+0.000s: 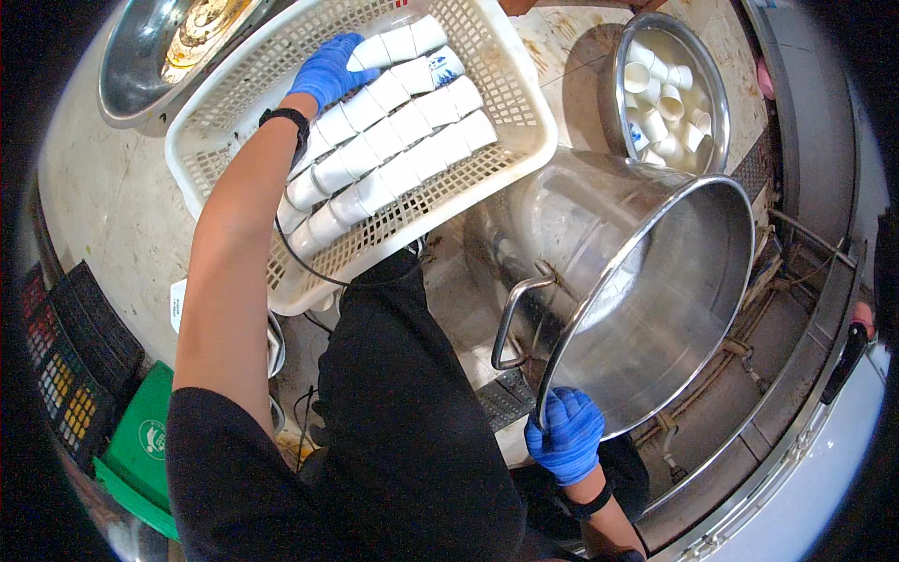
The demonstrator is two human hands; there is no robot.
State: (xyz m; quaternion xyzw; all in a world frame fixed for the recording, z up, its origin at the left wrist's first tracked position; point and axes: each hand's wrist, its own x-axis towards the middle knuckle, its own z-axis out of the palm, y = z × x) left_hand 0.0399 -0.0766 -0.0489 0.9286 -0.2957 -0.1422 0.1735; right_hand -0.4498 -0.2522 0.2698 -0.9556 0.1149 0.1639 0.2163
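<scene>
My left hand (328, 70), in a blue glove, reaches into a white plastic basket (506, 84) and rests on a row of small white cups (393, 140) stacked in lines. The fingers touch the top row of cups. My right hand (565, 434), also in a blue glove, grips the rim of a large steel stockpot (655, 281), which is tilted on its side with its mouth toward the lower right. The pot looks empty inside.
A round steel basin (712, 75) at the upper right holds several loose white cups in water. Another steel bowl (140, 66) sits at the upper left. Dark and green crates (84, 375) stand at the lower left. A steel sink edge (796, 393) curves along the right.
</scene>
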